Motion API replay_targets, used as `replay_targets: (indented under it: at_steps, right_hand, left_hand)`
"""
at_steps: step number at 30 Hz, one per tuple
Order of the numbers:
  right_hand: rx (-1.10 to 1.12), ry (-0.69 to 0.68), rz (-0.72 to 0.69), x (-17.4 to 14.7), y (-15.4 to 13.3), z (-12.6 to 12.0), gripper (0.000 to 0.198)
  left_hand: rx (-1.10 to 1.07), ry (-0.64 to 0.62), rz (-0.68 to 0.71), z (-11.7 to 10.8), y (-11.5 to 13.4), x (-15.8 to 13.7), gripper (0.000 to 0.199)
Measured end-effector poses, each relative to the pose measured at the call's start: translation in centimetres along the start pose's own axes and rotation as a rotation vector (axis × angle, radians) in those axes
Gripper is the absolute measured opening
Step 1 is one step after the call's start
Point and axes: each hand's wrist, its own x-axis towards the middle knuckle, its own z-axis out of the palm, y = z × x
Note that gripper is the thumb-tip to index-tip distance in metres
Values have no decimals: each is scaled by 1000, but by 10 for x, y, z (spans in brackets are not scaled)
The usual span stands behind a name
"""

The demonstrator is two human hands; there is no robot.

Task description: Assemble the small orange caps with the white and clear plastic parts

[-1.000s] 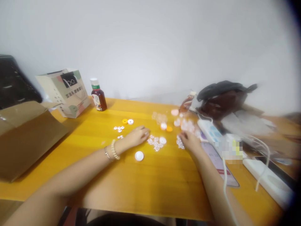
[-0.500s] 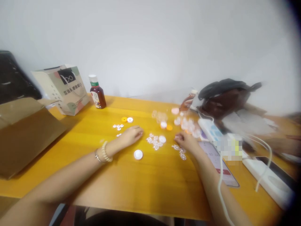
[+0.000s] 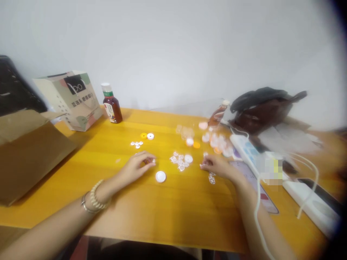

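Observation:
My left hand (image 3: 139, 167) is closed in a pinch, with a small white piece (image 3: 153, 161) at its fingertips. Just in front of it lies a round white disc (image 3: 161, 176). The fingers of my right hand (image 3: 217, 166) are pressed together on a thin white cut-out piece (image 3: 202, 165), partly hidden by them. Similar flat openwork pieces (image 3: 211, 178) lie below that hand. Between my hands are a heap of small white openwork pieces (image 3: 179, 160) and another white disc (image 3: 188, 159). Several small white caps (image 3: 137, 143) sit beyond my left hand.
A yellow ring (image 3: 143, 135) and a white ring (image 3: 150, 136) lie further back. Blurred clear and orange parts (image 3: 217, 142) spread at the right, beside a power strip (image 3: 245, 148), a phone (image 3: 267, 198) and cables. A sauce bottle (image 3: 113, 108), paper bag (image 3: 81, 104) and cardboard box (image 3: 35, 159) stand left.
My left hand has drawn back to the left, and a small white piece now shows at its fingertips. My right hand has shifted slightly nearer, over the flat openwork pieces, and grips one.

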Motion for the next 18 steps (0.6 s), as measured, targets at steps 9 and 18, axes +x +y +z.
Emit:
replay_targets:
  at_steps: [9, 18]
  right_hand:
    - [723, 245, -51, -8, -60, 19, 25]
    - [1237, -31, 58, -14, -105, 71, 26]
  left_hand:
    - [-208, -15, -130, 3, -10, 3, 16]
    - [-137, -43, -102, 2, -11, 3, 18]
